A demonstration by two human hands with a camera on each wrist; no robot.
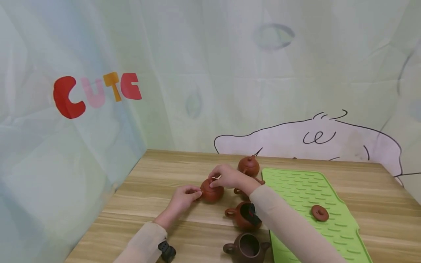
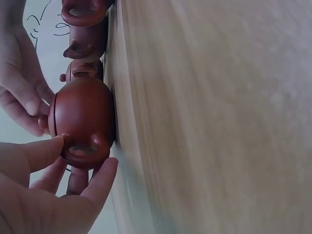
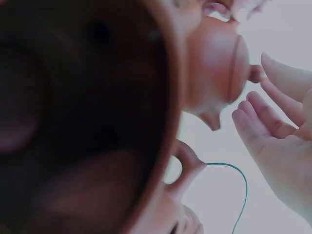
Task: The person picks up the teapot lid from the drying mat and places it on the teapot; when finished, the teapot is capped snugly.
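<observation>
A reddish-brown clay teapot point(image 1: 212, 195) sits on the wooden table with its lid point(image 2: 52, 113) on. My left hand point(image 1: 183, 199) grips its handle point(image 2: 83, 160), thumb on the upper side and fingers beneath. From above, my right hand point(image 1: 227, 176) pinches the lid's knob point(image 3: 254, 73) between thumb and index finger, its other fingers loosely bent. To the right stands a row of more teapots: a lidded one point(image 1: 249, 168) at the back, one mostly hidden by my right arm, a lidless reddish one point(image 1: 241, 221), and a lidless dark brown one point(image 1: 238, 252) in front.
A green ridged mat point(image 1: 296, 186) lies right of the teapot row, with a loose brown lid point(image 1: 320, 213) on it. My right forearm crosses over mat and teapots. A printed curtain point(image 1: 197, 120) hangs behind the table's back edge. Bare wood point(image 1: 158, 175) shows at the left.
</observation>
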